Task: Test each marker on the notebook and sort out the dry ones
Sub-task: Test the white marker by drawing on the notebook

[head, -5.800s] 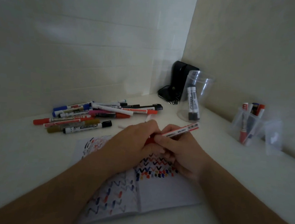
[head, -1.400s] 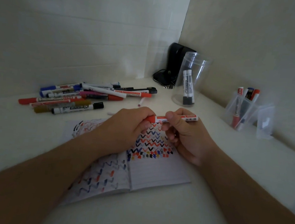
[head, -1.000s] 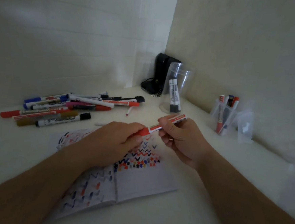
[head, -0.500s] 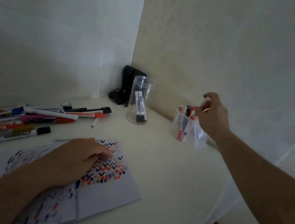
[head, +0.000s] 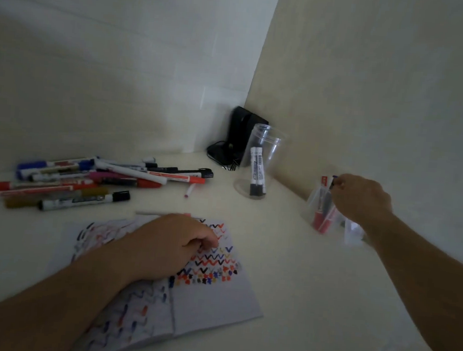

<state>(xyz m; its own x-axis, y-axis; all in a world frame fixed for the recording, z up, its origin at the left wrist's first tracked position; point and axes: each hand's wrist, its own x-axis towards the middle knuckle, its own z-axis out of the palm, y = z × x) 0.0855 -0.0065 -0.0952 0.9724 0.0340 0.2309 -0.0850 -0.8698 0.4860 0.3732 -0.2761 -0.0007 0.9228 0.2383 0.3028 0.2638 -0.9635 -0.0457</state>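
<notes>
Since half a second ago the right hand (head: 361, 199) has dropped from above the clear holder (head: 322, 207) to its rim, fingers curled at the marker tops there; whether they still pinch the red-and-white marker cannot be told, as the hand hides it. A loose pile of markers (head: 86, 180) lies along the counter's (head: 287, 262) back-left edge, capped, mostly parallel: red, blue, gold, magenta, black. A small cap or stub (head: 189, 192) lies alone just right of the pile. Nearer the front edge, the open notebook (head: 210, 292) lies flat, its pages covered with coloured zigzag and dot test marks. The left hand (head: 169, 246) rests on the notebook's upper part, fingers loosely curled, gripping nothing visible. A thin pale stick (head: 150, 212) lies just beyond the knuckles. In the back corner, a black device (head: 242, 132) with cord stands against the wall. Just in front, a clear round jar (head: 262, 161) holds two black-capped white markers (head: 257, 171) upright, caps down. Toward the right edge, by the wall, the clear holder carries several markers upright, red ones among them.
</notes>
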